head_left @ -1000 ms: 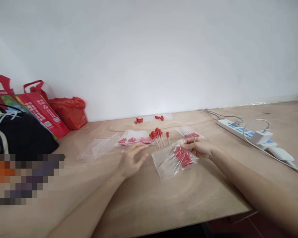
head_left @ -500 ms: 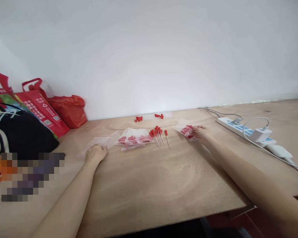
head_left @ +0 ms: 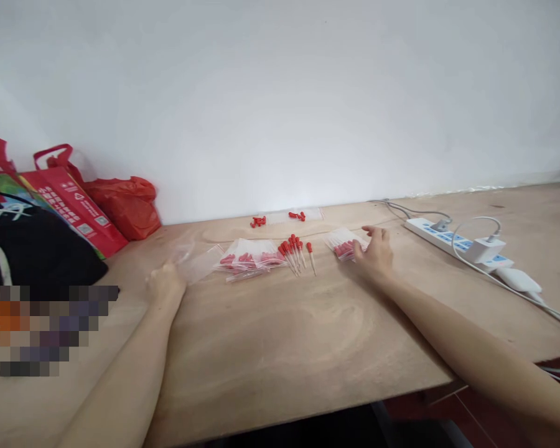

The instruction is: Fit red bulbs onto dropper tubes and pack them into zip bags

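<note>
My left hand, somewhat blurred, is closed on a clear plastic bag whose edge rises beside its fingers. Another flat clear bag lies just to its right. My right hand has its fingers spread at the right edge of a small zip bag holding red-bulbed droppers. A pile of similar filled bags sits left of centre. Between the pile and the right-hand bag, several loose droppers with red rubber bulbs and thin pale stems lie on the table.
Loose red bulbs and a clear bag lie along the white wall. At right stands a power strip with plugs and cables. Red shopping bags and a black cloth item fill the left side of the wooden table.
My right hand has let go of the bag of droppers, which now lies on the table, and its fingers have spread. My left hand has shifted slightly left, with a clear bag lifting beside it.
</note>
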Demonstrator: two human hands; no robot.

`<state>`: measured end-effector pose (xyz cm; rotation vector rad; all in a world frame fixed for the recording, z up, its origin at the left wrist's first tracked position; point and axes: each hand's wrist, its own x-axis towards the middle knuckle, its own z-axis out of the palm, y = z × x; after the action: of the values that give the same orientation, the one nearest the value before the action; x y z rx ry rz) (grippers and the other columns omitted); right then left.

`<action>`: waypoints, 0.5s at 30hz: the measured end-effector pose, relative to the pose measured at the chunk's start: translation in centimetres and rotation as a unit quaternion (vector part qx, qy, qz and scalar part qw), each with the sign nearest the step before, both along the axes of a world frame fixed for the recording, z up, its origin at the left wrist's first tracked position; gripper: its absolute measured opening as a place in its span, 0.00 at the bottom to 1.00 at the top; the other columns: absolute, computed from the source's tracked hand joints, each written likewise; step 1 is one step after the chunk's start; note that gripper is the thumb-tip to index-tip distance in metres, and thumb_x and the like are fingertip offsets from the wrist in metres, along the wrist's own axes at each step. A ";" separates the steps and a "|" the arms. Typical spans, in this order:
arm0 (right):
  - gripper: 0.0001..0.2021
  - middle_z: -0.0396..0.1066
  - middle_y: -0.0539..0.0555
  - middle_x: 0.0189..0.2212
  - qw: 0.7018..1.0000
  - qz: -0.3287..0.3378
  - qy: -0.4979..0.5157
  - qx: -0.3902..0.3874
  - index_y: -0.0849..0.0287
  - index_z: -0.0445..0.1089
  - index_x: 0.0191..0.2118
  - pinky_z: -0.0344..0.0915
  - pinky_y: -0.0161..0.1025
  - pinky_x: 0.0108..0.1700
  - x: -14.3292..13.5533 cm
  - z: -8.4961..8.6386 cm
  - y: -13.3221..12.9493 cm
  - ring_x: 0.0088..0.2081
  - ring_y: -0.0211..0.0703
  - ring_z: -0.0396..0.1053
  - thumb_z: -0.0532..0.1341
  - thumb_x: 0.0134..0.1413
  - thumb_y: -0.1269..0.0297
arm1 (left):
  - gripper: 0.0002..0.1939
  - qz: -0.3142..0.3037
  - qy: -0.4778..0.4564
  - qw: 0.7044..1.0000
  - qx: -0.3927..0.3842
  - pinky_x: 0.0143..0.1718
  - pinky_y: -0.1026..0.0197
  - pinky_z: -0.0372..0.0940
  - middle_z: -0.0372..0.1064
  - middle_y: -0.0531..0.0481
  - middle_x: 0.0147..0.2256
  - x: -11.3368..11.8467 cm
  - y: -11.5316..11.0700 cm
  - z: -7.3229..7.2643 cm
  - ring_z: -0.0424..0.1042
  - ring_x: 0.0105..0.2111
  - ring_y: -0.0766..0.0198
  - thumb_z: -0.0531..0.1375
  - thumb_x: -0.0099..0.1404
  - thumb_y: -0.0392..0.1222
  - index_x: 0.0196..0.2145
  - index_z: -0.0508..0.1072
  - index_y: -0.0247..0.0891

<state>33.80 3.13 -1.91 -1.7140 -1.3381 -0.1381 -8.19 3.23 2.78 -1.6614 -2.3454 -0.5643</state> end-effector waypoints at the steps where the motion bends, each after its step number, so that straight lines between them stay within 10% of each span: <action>1: 0.16 0.58 0.60 0.42 0.999 0.037 -0.023 0.006 0.59 0.59 0.44 0.59 0.41 0.41 -0.8 -0.1 -0.4 0.42 0.47 0.62 0.53 0.47 0.65 | 0.18 -0.005 0.028 0.999 0.029 0.35 0.46 0.60 0.69 0.39 0.32 0.9 -0.5 0.5 0.68 0.37 0.44 0.41 0.63 0.36 0.42 0.67 0.30; 5: 0.10 0.61 0.58 0.38 0.974 0.200 -0.096 -0.040 0.59 0.62 0.39 0.59 0.39 0.42 -4.5 -0.6 -1.1 0.41 0.45 0.62 0.52 0.49 0.68 | 0.17 -0.141 0.063 0.976 0.154 0.39 0.55 0.61 0.69 0.43 0.40 6.8 -2.8 0.7 0.68 0.39 0.54 0.43 0.64 0.40 0.42 0.67 0.33; 10: 0.15 0.62 0.62 0.42 0.964 0.187 -0.074 -0.174 0.64 0.60 0.44 0.59 0.39 0.42 -8.2 -0.5 0.4 0.43 0.47 0.63 0.53 0.50 0.65 | 0.15 -0.477 0.071 0.873 0.069 0.43 0.60 0.61 0.69 0.46 0.41 14.1 -6.1 -2.4 0.68 0.42 0.60 0.45 0.62 0.34 0.40 0.69 0.36; 15: 0.13 0.63 0.71 0.41 0.960 0.157 -0.046 -0.226 0.70 0.60 0.42 0.59 0.44 0.41 -9.2 0.2 2.7 0.44 0.54 0.63 0.52 0.52 0.67 | 0.13 -0.527 -0.004 0.848 -0.051 0.42 0.57 0.62 0.70 0.49 0.40 15.4 -7.6 -3.6 0.69 0.39 0.59 0.48 0.63 0.42 0.38 0.70 0.39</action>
<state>24.62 5.85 -1.72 -1.8487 -1.7936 0.2947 7.23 -4.33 -0.82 -2.9157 -1.2547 -0.5825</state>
